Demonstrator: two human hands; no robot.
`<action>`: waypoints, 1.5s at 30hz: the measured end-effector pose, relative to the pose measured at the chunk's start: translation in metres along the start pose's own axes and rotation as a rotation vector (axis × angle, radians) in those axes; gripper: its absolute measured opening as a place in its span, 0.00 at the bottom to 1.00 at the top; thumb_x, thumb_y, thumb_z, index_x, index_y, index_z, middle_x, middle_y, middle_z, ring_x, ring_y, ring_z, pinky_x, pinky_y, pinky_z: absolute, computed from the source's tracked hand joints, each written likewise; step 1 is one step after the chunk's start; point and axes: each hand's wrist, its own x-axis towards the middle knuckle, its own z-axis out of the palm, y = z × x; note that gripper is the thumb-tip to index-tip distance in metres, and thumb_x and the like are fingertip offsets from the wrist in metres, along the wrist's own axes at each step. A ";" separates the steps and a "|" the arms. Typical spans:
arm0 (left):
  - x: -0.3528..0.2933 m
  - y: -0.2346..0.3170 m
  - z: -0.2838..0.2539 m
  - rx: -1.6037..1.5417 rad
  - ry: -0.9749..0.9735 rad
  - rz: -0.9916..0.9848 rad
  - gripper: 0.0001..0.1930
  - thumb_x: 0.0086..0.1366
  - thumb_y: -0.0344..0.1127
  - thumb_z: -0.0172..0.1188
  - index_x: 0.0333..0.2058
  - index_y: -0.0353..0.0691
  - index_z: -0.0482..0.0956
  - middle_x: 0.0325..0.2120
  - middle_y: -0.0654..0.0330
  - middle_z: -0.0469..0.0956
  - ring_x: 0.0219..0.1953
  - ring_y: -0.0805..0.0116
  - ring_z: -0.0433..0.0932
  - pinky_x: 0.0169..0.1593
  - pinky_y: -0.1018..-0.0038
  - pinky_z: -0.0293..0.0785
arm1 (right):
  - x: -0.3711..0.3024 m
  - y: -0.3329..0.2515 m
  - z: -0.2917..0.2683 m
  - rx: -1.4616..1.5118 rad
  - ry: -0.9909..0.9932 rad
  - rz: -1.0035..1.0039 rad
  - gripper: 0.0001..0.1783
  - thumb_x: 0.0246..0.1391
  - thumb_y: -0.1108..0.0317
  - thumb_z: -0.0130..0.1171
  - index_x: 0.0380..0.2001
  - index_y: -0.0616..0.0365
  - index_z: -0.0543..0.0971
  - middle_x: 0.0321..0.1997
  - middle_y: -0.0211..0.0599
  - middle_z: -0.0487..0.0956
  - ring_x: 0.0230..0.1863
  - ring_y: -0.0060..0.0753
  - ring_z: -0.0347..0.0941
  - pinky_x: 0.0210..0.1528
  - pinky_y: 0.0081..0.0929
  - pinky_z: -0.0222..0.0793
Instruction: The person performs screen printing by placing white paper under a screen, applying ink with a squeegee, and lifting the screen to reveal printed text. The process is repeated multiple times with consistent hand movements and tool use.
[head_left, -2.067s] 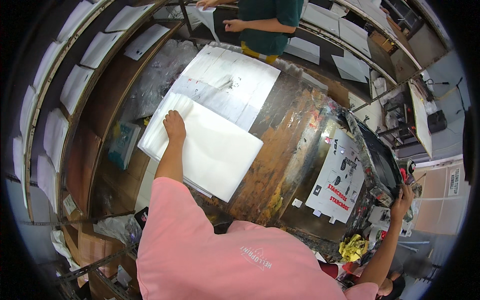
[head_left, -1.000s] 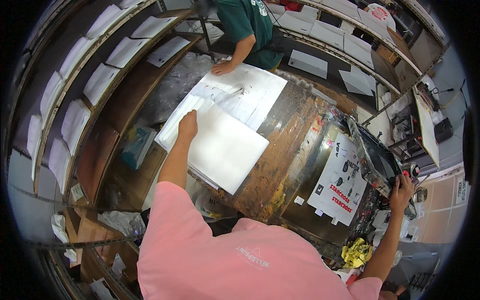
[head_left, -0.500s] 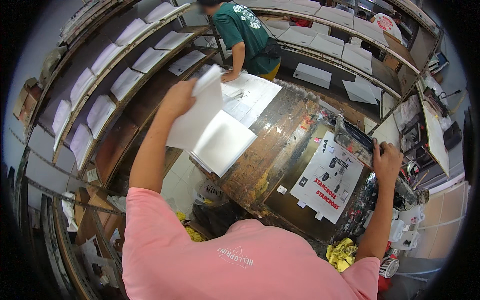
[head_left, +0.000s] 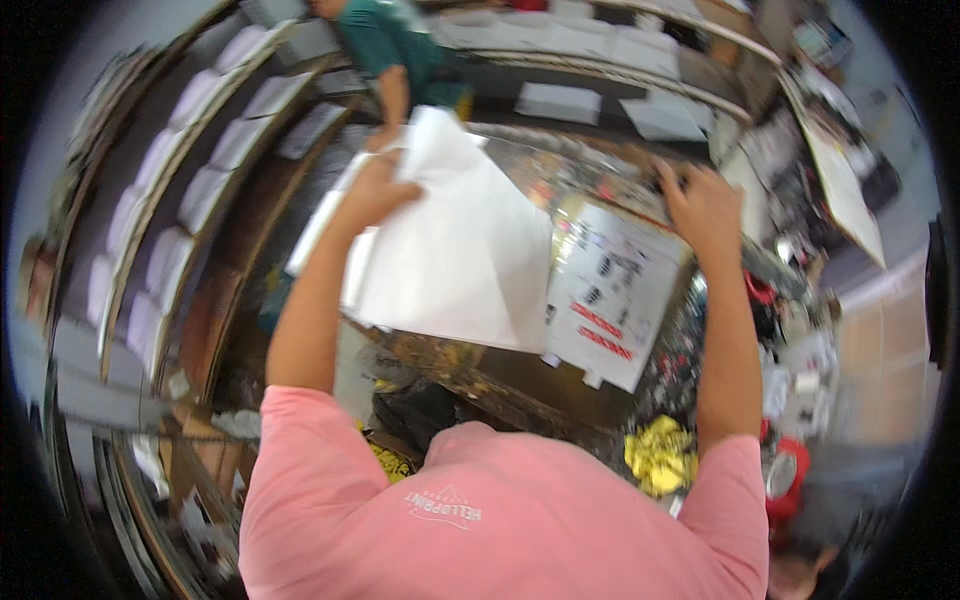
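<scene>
My left hand [head_left: 378, 190] is closed on the upper left edge of a large white sheet of paper [head_left: 455, 245], which hangs at a slant over the worktable. The sheet's lower right corner reaches the left edge of a sheet with black and red print [head_left: 615, 305], which lies on a board. More white paper [head_left: 322, 230] shows behind my left forearm. At the board's far right corner, my right hand [head_left: 705, 215] grips the end of a dark, paint-stained frame [head_left: 640, 203] tipped up on its edge. Motion blurs its fingertips a little.
Racks with white sheets [head_left: 205, 195] line the left and far sides. A person in a green shirt [head_left: 388, 45] stands beyond the table, one arm down near the papers. Crumpled yellow material [head_left: 660, 458] lies by my right elbow. Cluttered containers [head_left: 800, 370] stand at right.
My left hand has carried the white sheet rightward, away from the pile and up to the printed sheet. The whole view has shifted and blurred. My right hand stays at the frame.
</scene>
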 end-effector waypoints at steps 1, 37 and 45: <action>0.003 -0.006 0.000 -0.225 -0.082 0.004 0.28 0.53 0.29 0.69 0.55 0.31 0.81 0.41 0.52 0.87 0.40 0.64 0.86 0.49 0.69 0.82 | 0.001 -0.001 0.001 -0.039 0.035 -0.019 0.29 0.68 0.38 0.53 0.40 0.48 0.92 0.34 0.49 0.87 0.39 0.51 0.85 0.47 0.51 0.72; 0.106 -0.235 0.377 -0.281 -0.392 -0.057 0.32 0.57 0.37 0.75 0.58 0.32 0.77 0.51 0.44 0.84 0.55 0.50 0.83 0.60 0.61 0.78 | -0.033 -0.018 0.014 -0.121 -0.037 0.135 0.35 0.63 0.34 0.58 0.30 0.59 0.89 0.27 0.41 0.82 0.35 0.47 0.77 0.45 0.42 0.64; 0.077 -0.097 0.364 -0.022 -0.082 0.719 0.26 0.65 0.43 0.72 0.56 0.34 0.79 0.53 0.46 0.80 0.54 0.45 0.78 0.60 0.56 0.75 | -0.026 -0.016 0.004 -0.117 -0.011 0.112 0.33 0.62 0.35 0.60 0.30 0.58 0.88 0.27 0.41 0.82 0.35 0.46 0.79 0.44 0.44 0.65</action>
